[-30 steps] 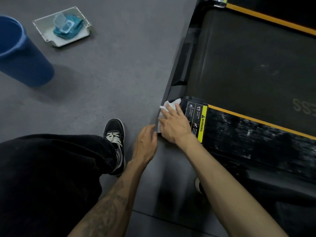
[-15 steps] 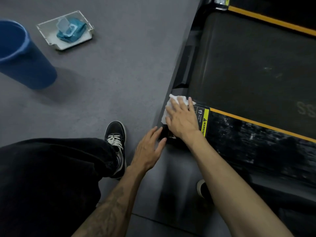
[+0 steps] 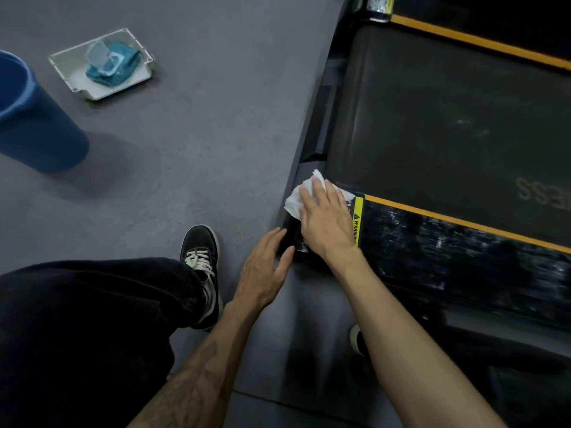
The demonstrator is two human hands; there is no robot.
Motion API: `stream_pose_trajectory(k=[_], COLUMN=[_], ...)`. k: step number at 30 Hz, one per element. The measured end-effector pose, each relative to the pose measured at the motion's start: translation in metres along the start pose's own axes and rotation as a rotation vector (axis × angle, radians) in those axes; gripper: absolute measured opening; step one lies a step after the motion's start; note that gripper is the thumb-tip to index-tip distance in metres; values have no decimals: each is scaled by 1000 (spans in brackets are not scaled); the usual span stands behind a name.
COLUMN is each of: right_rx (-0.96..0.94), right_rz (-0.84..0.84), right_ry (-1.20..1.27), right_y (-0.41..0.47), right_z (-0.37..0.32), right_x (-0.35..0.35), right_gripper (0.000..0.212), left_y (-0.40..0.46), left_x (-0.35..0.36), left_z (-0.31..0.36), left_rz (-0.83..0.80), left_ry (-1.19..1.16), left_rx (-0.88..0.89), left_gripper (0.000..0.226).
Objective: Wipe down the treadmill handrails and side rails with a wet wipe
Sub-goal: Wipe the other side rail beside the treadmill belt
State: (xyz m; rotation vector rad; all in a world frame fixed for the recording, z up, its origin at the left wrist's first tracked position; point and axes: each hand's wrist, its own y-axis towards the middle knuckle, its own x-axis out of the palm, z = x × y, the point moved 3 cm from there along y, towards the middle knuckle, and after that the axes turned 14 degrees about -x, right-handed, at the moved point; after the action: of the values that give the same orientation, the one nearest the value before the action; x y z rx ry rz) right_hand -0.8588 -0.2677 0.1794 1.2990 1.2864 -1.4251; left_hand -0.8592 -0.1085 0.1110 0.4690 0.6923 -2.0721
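Your right hand (image 3: 326,219) lies flat, fingers straight and pressed onto the white wipe (image 3: 298,196), which sits on the treadmill's (image 3: 432,118) near left corner, just left of the yellow warning label (image 3: 357,220). Your left hand (image 3: 267,267) rests just left of that corner with fingers spread and relaxed, their tips touching the black edge and holding nothing. Well left of the treadmill, on the grey floor (image 3: 216,118), stand a blue bucket (image 3: 37,131) and a tray (image 3: 77,84) with a teal wipe pack (image 3: 112,67).
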Motion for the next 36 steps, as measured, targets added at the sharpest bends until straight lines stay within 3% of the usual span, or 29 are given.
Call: stream_pose_trajectory(k=[6, 12, 18, 24, 29, 36], right_rx=[-73, 86, -73, 98, -44, 127], right_rz=[-48, 11, -37, 7, 1, 102], right_ry=[0, 65, 37, 60, 82, 101], right_y=[-5, -26, -17, -39, -20, -46], right_z=[0, -5, 2, -23, -7, -20], right_x=[3, 4, 5, 12, 5, 15], right_gripper=[57, 59, 54, 60, 57, 60], left_y=[2, 1, -1, -3, -3, -1], left_x=[4, 0, 1, -1, 0, -2], left_z=[9, 11, 13, 15, 17, 16], left_rz=[-1, 0, -8, -10, -2, -1], left_ry=[-76, -52, -67, -65, -73, -62], left_rx=[54, 65, 81, 69, 77, 76], left_gripper=[62, 61, 59, 58, 48, 58])
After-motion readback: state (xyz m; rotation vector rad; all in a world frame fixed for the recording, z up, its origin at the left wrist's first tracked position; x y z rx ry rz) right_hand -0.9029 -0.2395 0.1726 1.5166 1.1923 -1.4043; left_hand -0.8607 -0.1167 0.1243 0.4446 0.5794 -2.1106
